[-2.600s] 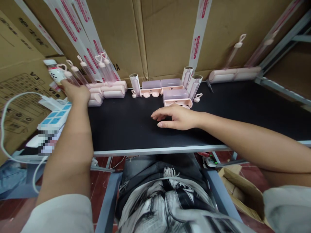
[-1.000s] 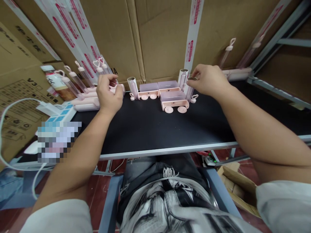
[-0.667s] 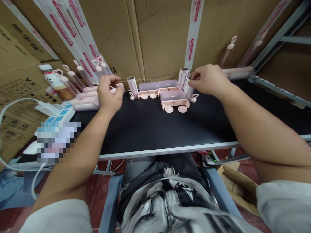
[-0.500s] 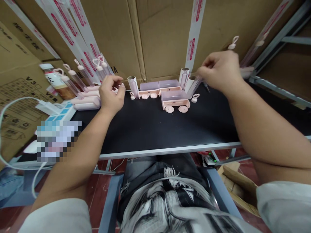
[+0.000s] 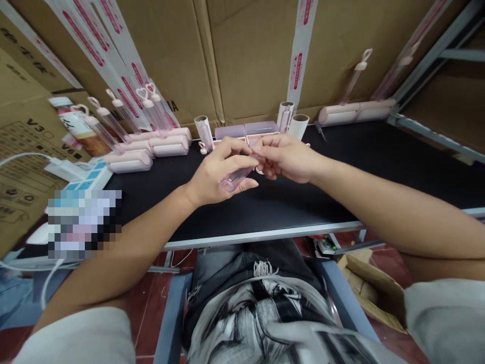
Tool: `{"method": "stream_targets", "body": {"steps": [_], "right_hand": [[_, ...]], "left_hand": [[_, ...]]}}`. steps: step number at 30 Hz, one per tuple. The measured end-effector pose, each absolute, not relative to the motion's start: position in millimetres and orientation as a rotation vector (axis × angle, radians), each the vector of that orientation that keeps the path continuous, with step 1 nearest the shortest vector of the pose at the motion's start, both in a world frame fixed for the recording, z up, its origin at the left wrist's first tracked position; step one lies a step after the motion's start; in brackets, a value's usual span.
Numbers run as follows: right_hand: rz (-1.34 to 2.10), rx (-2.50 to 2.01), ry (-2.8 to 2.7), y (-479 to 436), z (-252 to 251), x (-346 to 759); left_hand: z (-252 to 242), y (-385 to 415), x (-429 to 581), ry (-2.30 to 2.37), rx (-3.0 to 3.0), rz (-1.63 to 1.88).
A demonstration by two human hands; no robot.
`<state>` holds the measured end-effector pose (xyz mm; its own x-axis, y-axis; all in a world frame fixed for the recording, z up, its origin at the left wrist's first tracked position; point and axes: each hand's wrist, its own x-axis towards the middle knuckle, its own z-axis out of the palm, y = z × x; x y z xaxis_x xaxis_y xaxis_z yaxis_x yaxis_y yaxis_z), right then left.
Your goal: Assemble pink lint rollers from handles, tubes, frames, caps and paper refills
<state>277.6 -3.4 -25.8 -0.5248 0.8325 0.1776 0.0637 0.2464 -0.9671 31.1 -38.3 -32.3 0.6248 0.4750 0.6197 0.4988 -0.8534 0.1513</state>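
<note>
A clear pinkish tube (image 5: pixel 235 179) lies across the palm of my left hand (image 5: pixel 215 172), its fingers wrapped round it. Touching that hand's fingertips is my right hand (image 5: pixel 288 157), with thumb and fingers pinched at the tube's far end; what they grip is hidden. Behind my hands, purple translucent cases (image 5: pixel 261 128) on pink bases stand against the cardboard, partly covered. White open cylinders stand beside them, the left one (image 5: pixel 203 129) with a clear tube inside and a small pink loop cap (image 5: pixel 203 147) at its foot.
Pink cases (image 5: pixel 170 144) with upright clear tubes and loop caps stand at left; more pink cases (image 5: pixel 341 114) stand at right, near a thin screwdriver-like tool (image 5: pixel 321 132). A bottle (image 5: pixel 85 126), a power strip (image 5: pixel 89 177) and a blurred-out device (image 5: pixel 85 222) occupy the left end.
My right hand has come left and down from the right-hand cylinders, my left hand has moved right, and they now meet mid-table. The clear tube, earlier in my right hand, is now in my left.
</note>
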Motion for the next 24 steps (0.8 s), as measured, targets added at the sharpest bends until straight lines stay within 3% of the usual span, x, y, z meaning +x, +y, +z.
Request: {"method": "stream_targets", "body": {"steps": [4, 6, 10, 18, 24], "right_hand": [[0.258, -1.287, -2.149, 12, 7, 322], [0.057, -1.601, -2.162, 27, 22, 353], [0.055, -1.938, -2.321, 58, 23, 392], [0.210, -1.928, -2.685, 71, -5, 375], [0.157, -1.723, -2.434, 50, 14, 377]], "left_hand": [[-29, -37, 21, -1.109, -2.686, -1.147], [-32, -29, 12, -1.187, -2.645, -1.219], [-37, -13, 1, -1.232, -2.749, -1.140], [-38, -9, -1, -1.127, -2.963, -0.942], [-39, -10, 0, -1.188, -2.985, -0.895]]}}
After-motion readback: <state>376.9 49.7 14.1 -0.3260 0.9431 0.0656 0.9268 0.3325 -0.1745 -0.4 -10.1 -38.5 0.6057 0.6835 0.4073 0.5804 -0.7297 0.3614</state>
